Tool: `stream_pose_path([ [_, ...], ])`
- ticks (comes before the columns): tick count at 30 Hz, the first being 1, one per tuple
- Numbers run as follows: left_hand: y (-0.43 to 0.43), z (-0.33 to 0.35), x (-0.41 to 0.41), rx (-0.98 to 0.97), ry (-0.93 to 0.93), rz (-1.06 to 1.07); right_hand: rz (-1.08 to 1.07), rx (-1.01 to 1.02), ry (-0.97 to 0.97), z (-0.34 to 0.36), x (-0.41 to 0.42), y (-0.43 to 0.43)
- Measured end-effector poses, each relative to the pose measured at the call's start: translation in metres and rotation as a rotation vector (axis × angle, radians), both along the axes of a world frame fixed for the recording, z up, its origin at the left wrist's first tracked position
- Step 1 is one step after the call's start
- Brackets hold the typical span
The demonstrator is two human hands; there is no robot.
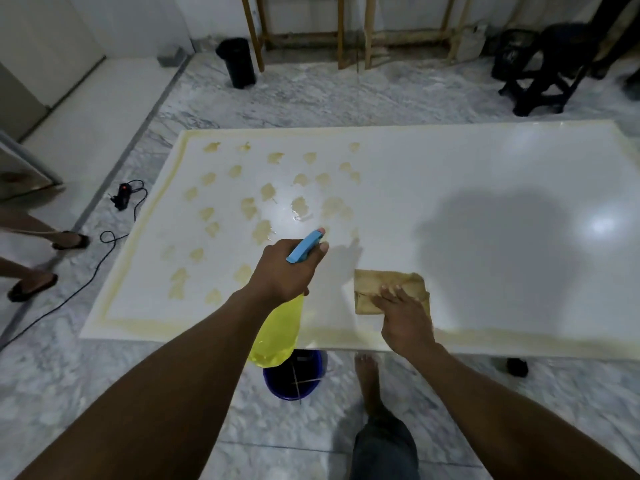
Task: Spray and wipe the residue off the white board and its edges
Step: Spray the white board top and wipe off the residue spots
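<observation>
A: Quick, what step are we on?

B: Spraying, I'd say. The white board [450, 188] lies flat, raised off the floor, w/ the person standing at its near long edge. The right half looks clean & glossy. The left half carries rows of yellowish residue patches [263, 230], plus a yellow band along the left, far & near edges.

A: So approx. halfway?

B: Roughly, on the face. The edges aren't done, by the look of them.

A: Where's the bottle?

B: The spray bottle [277, 334] has a yellow body & blue head. It's held over the near edge, nozzle aimed at the patches mid-board. There's a wet shine on the board just ahead of the nozzle, so that spot's prob. soaked.

A: Cloth?

B: A tan folded cloth [377, 282] lies on the board just right of the bottle, near the front edge, about where clean meets dirty.

A: Hands?

B: The left hand [287, 271] is wrapped round the bottle's neck, one fingertip showing up front beside the blue head, arm stretched fwd. The right hand [405, 317] lies flat on the cloth, fingers straight & spread, pressing it down, not clutching.

A: Next move?

B: My guess: squeeze over the dry patches, then push the cloth left into the wet area w/ firm strokes. It'll need reach, since the far rows sit well away from the near edge.
</observation>
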State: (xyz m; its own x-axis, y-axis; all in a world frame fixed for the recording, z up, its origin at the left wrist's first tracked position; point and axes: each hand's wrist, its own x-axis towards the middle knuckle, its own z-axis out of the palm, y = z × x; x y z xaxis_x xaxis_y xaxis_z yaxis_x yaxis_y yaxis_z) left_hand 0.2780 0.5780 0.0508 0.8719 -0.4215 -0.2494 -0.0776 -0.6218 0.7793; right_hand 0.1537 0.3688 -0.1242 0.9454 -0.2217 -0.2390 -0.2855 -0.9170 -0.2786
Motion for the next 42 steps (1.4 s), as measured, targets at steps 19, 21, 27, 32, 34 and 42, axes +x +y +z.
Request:
stream_pose_path([
  [19, -0.051, 0.029, 0.147, -0.044, -0.036, 0.064, -0.293, 0.471, 0.184, 0.182, 0.31, -0.139],
  [21, -0.066, 0.024, 0.177, -0.044, -0.008, 0.067, -0.244, 0.366, 0.074, 0.181, 0.362, -0.157],
  [27, -0.08, 0.007, 0.223, -0.11, 0.017, 0.139, -0.044, 0.078, -0.004, 0.111, 0.485, -0.187],
  [32, -0.073, -0.026, 0.242, -0.068, 0.024, 0.168, 0.004, 0.002, 0.018, 0.017, 0.477, -0.154],
  [34, -0.068, -0.034, 0.243, -0.051, 0.023, 0.174, 0.016, -0.061, -0.054, 0.001, 0.459, -0.141],
  [42, -0.049, -0.018, 0.2, -0.094, 0.033, 0.137, 0.029, -0.008, -0.134, -0.018, 0.326, -0.084],
])
